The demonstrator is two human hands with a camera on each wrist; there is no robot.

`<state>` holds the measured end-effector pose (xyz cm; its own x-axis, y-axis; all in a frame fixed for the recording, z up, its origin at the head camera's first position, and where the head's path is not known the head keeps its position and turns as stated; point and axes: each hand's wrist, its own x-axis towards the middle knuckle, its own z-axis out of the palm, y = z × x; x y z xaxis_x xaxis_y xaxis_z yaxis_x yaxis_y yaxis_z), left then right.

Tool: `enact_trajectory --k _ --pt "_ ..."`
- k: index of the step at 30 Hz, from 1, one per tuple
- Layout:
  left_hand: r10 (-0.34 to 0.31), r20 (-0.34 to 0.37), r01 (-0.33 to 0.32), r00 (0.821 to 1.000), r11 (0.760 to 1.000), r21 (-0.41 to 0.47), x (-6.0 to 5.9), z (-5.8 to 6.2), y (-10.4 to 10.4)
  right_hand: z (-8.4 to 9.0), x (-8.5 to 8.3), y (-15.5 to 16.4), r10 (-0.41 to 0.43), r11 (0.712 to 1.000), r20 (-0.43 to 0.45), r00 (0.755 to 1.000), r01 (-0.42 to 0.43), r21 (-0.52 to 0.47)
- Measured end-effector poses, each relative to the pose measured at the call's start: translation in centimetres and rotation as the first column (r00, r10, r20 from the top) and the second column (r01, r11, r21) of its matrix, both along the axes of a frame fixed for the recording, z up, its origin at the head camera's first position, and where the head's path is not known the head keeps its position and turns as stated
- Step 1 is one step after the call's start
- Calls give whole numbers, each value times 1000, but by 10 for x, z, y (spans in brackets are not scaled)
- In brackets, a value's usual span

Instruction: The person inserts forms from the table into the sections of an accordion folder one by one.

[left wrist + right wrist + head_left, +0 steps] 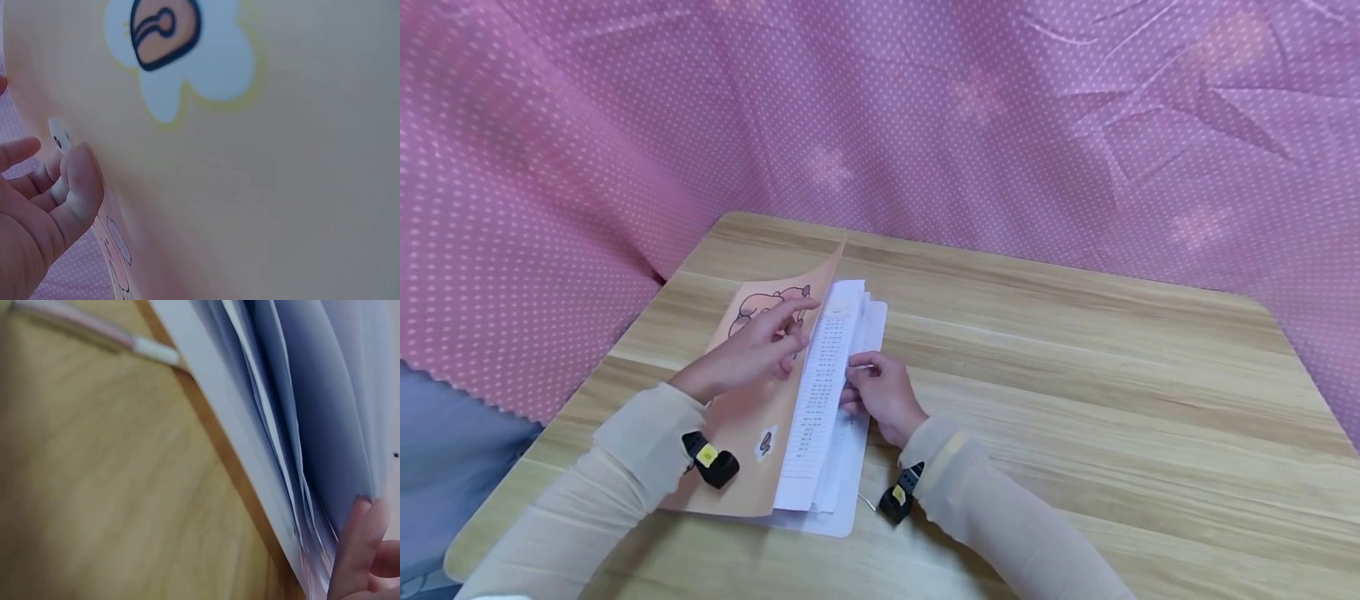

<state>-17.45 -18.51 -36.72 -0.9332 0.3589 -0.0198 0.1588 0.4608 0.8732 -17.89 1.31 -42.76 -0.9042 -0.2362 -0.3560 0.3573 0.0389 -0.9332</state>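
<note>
On the wooden bench (pixel 1075 375), toward its left half, lies a thin booklet (pixel 820 392) with a peach-coloured cover (pixel 752 417) bearing cartoon drawings. That cover is lifted and tilted up to the left, baring a white page (pixel 823 367) printed with a column of small text; several more loose-edged white pages fan out beneath it to the right.

The left hand (pixel 752 350) rests against the outer face of the raised cover, its fingers (pixel 786 312) fairly straight and spread across the cartoon figure, propping the cover rather than gripping it. From the left wrist view the thumb (pixel 78 181) lies along the cover's edge beside a white flower-shaped drawing (pixel 187 56).

The right hand (pixel 880 392) sits at the right edge of the pages, fingers (pixel 861 362) curled, pinching the page edges about midway along the booklet. The right wrist view shows a fingertip (pixel 359 544) tucked against the fanned sheets, with the bench just beside them.

Behind the bench hangs a pink dotted cloth (pixel 925 117). Both forearms wear pale sleeves (pixel 625 467) with small black wrist devices (pixel 711 458).
</note>
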Motion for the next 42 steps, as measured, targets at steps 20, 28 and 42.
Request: enact_trajectory --k 20,28,42 --pt "-12 4 12 1000 911 -411 -12 -15 35 9 0 47 22 998 -94 995 -16 59" --pt "-48 -1 38 999 796 -604 -7 -28 50 11 6 61 64 993 -126 990 -50 106" --pt "-44 -34 7 998 701 -713 0 -41 67 9 15 83 93 991 -162 982 -75 109"
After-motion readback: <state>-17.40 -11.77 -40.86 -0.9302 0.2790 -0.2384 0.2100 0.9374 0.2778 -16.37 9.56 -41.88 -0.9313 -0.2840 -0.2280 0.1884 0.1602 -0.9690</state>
